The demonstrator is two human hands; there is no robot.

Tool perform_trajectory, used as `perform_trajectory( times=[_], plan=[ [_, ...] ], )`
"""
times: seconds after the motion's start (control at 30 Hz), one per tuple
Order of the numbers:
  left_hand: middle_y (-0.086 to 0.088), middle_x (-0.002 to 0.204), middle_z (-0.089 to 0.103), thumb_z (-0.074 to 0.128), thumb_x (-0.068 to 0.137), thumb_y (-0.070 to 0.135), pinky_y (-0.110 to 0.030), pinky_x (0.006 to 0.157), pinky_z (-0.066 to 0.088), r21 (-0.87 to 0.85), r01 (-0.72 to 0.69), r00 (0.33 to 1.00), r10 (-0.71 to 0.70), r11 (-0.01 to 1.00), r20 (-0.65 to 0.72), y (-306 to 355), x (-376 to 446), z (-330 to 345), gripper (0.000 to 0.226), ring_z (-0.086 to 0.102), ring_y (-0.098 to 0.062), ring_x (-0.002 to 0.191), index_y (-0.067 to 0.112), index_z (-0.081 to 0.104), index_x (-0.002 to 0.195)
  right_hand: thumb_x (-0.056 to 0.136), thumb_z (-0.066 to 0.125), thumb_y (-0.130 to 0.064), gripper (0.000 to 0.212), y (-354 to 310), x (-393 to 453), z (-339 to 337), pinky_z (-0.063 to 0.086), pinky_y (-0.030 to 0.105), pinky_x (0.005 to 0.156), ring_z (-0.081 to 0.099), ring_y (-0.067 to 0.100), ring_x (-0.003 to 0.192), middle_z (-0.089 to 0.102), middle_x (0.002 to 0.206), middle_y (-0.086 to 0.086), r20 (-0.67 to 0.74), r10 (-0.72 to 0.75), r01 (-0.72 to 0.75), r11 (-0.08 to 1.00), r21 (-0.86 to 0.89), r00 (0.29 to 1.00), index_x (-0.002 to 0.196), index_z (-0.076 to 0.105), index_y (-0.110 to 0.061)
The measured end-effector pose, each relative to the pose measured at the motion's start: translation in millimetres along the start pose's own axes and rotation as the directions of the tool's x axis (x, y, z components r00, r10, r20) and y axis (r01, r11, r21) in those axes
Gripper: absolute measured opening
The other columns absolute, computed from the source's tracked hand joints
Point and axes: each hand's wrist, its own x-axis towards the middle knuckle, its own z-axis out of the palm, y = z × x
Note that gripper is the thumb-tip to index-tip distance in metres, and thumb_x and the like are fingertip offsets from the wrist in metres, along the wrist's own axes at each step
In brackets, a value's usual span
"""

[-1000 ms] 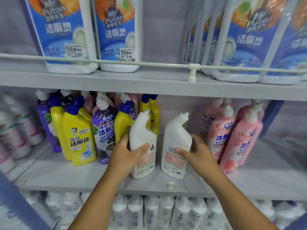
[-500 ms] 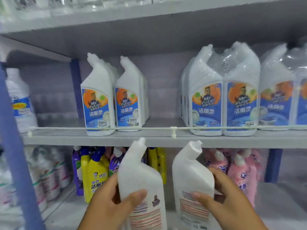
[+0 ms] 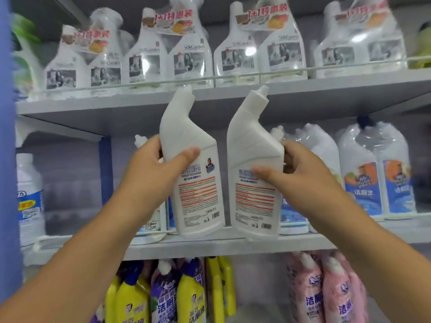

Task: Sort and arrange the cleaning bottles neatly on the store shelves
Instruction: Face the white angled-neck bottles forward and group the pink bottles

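Note:
My left hand [image 3: 155, 170] grips a white angled-neck bottle [image 3: 194, 194], back label toward me, thumb across its front. My right hand [image 3: 292, 173] grips a second matching white bottle [image 3: 251, 159] just to the right of the first. Both are raised in front of the middle shelf [image 3: 210, 243], their bases level with its guard rail and their caps near the shelf above. Behind them on that shelf stand white bottles with blue labels [image 3: 377, 190], some shrink-wrapped in pairs.
The top shelf [image 3: 326, 89] carries wrapped twin packs of white bottles [image 3: 168, 52]. The shelf below holds yellow bottles [image 3: 130, 299], purple ones [image 3: 168, 297] and pink ones [image 3: 326, 292]. A blue upright post [image 3: 7, 159] runs down the left, beside a clear blue-labelled bottle [image 3: 29, 194].
Both hands lifted the two white bottles from the lower shelf up to the middle shelf's level. The view tilted upward, bringing the top shelf into sight.

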Motion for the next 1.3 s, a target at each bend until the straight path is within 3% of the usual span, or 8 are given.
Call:
perform_trajectory(
  times=[0.1, 0.23, 0.43, 0.67, 0.8, 0.97, 1.17, 1.3],
  plan=[
    [0.011, 0.095, 0.078, 0.075, 0.089, 0.04, -0.039, 0.072, 0.064, 0.036, 0.003, 1.0, -0.003, 0.999, 0.001, -6.9, 28.2, 2.8, 0.028, 0.076, -0.008, 0.083, 0.03, 0.065, 0.113, 0.084, 0.08, -0.034, 0.031, 1.5, 24.2, 20.4, 0.06, 0.046, 0.082, 0.071, 0.016, 0.092, 0.071, 0.103, -0.009, -0.047, 0.024, -0.026, 0.999, -0.048, 0.999, 0.107, 0.059, -0.03],
    [0.007, 0.099, 0.076, 0.077, 0.087, 0.041, -0.047, 0.083, 0.062, 0.063, 0.009, 1.0, -0.01, 0.998, 0.009, -25.6, 51.8, 4.7, 0.026, 0.075, -0.016, 0.09, 0.031, 0.062, 0.106, 0.083, 0.079, -0.035, 0.029, 9.0, 43.6, 44.7, 0.053, 0.034, 0.072, 0.065, 0.011, 0.087, 0.065, 0.095, -0.012, -0.108, 0.029, -0.045, 0.988, -0.15, 0.994, 0.098, 0.056, -0.028],
    [0.005, 0.103, 0.074, 0.075, 0.09, 0.037, -0.043, 0.083, 0.061, 0.065, 0.026, 0.997, -0.03, 0.998, 0.075, -40.4, 63.6, 10.1, 0.027, 0.072, -0.017, 0.093, 0.027, 0.061, 0.112, 0.086, 0.076, -0.035, 0.031, 21.6, 57.9, 72.3, 0.058, 0.043, 0.082, 0.066, 0.017, 0.091, 0.066, 0.1, -0.004, -0.119, 0.085, -0.108, 0.974, -0.198, 0.989, 0.106, 0.056, -0.021],
    [0.002, 0.1, 0.076, 0.074, 0.092, 0.034, -0.046, 0.083, 0.062, 0.021, 0.111, 0.985, -0.112, 0.994, 0.127, -52.8, 72.4, 12.3, 0.022, 0.074, -0.02, 0.089, 0.025, 0.062, 0.108, 0.088, 0.074, -0.032, 0.036, 26.7, 72.5, 86.3, 0.058, 0.045, 0.082, 0.064, 0.024, 0.093, 0.062, 0.104, 0.001, -0.138, 0.156, -0.185, 0.954, -0.236, 0.978, 0.112, 0.052, -0.016],
    [0.004, 0.097, 0.074, 0.073, 0.092, 0.036, -0.037, 0.074, 0.06, 0.034, 0.114, 0.986, -0.117, 0.993, 0.118, -58.9, 71.6, 15.8, 0.019, 0.072, -0.017, 0.086, 0.026, 0.061, 0.103, 0.087, 0.074, -0.032, 0.043, 40.1, 74.4, 91.9, 0.053, 0.039, 0.076, 0.063, 0.027, 0.095, 0.061, 0.109, 0.006, -0.146, 0.236, -0.268, 0.927, -0.264, 0.961, 0.117, 0.05, -0.013],
    [0.005, 0.098, 0.075, 0.074, 0.091, 0.037, -0.037, 0.076, 0.06, 0.05, 0.13, 0.983, -0.135, 0.99, 0.128, -67.3, 72.9, 23.0, 0.022, 0.073, -0.015, 0.087, 0.026, 0.062, 0.106, 0.09, 0.072, -0.033, 0.044, 51.3, 75.9, 98.4, 0.051, 0.037, 0.076, 0.06, 0.027, 0.092, 0.06, 0.111, 0.009, -0.155, 0.237, -0.278, 0.892, -0.357, 0.959, 0.117, 0.046, -0.01],
    [0.006, 0.099, 0.077, 0.077, 0.087, 0.038, -0.043, 0.084, 0.062, 0.072, 0.193, 0.964, -0.203, 0.978, 0.172, -83.2, 71.7, 27.1, 0.03, 0.074, -0.016, 0.089, 0.025, 0.066, 0.111, 0.094, 0.068, -0.034, 0.053, 46.3, 84.6, 98.2, 0.054, 0.04, 0.086, 0.064, 0.033, 0.108, 0.06, 0.125, 0.015, -0.093, 0.292, -0.3, 0.821, -0.486, 0.952, 0.127, 0.039, -0.005],
    [0.006, 0.099, 0.075, 0.076, 0.087, 0.042, -0.03, 0.067, 0.056, 0.147, 0.169, 0.956, -0.199, 0.974, 0.217, -78.2, 77.3, 23.3, 0.028, 0.072, -0.013, 0.086, 0.027, 0.064, 0.109, 0.098, 0.058, -0.038, 0.056, 25.6, 99.3, 87.1, 0.05, 0.035, 0.08, 0.062, 0.031, 0.102, 0.06, 0.125, 0.015, -0.022, 0.315, -0.277, 0.796, -0.538, 0.949, 0.139, 0.038, -0.004]
  ],
)
